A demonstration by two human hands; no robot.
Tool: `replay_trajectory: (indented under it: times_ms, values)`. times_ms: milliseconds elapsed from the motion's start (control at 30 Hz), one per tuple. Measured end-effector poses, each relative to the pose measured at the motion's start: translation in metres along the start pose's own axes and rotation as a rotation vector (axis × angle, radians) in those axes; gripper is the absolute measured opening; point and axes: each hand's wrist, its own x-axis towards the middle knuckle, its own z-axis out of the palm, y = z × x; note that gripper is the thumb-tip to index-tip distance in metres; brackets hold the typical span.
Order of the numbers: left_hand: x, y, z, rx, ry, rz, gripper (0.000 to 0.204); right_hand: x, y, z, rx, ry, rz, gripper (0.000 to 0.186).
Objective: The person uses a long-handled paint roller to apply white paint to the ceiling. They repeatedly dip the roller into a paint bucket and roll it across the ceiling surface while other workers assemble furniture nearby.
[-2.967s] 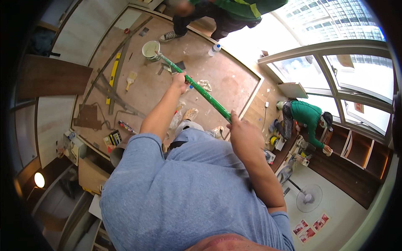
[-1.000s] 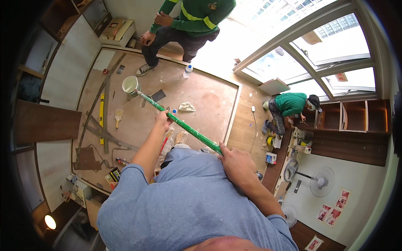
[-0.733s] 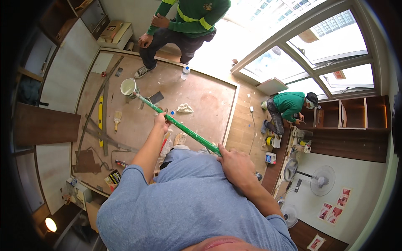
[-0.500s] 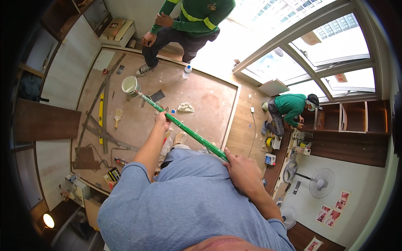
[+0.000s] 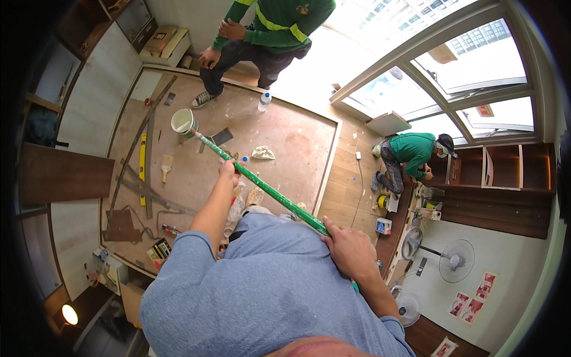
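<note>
- One green pole [image 5: 279,197] crosses my view
- Left hand [image 5: 229,171] curled round it
- Right hand [image 5: 350,247] clasping its near end
- Bucket [image 5: 195,123] near its far tip

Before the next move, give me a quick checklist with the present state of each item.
1. Left hand gripping the green pole: ok, wrapped around it partway along.
2. Right hand on the pole: ok, at its near end.
3. Pole's far end clear of the bucket: cannot tell; it appears at the bucket's edge, but contact is unclear.
4. Co-worker in green with yellow bands off the pole: ok, both hands apart from it.
5. Surface around the pole free of loose things: not ok; a dark flat piece and a crumpled cloth lie there.
</note>
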Motion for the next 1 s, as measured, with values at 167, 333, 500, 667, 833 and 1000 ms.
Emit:
replay_trajectory:
  times_ms: [167,333,500,667,833,1000]
  values:
    - [0.005,0.000,-0.002,0.031,0.008,-0.009,0.020,0.003,0.004,0.003,0.015,0.023,-0.041,0.050]
    - [-0.004,0.003,0.001,0.074,0.020,0.000,0.015,0.002,0.006,0.004,0.029,0.022,-0.036,0.050]
    - [0.009,0.000,-0.009,0.101,-0.043,-0.017,0.012,-0.001,0.001,0.000,0.034,0.006,0.003,0.050]
    - [0.004,0.003,-0.007,0.098,0.005,-0.002,0.012,0.000,0.002,0.003,0.036,-0.008,0.008,0.049]
    - [0.004,0.008,-0.009,0.113,0.007,0.023,0.012,-0.001,-0.002,0.000,0.038,-0.022,0.027,0.050]
    - [0.009,0.004,-0.013,0.119,0.012,0.027,0.014,-0.002,-0.003,-0.001,0.051,-0.022,0.043,0.049]
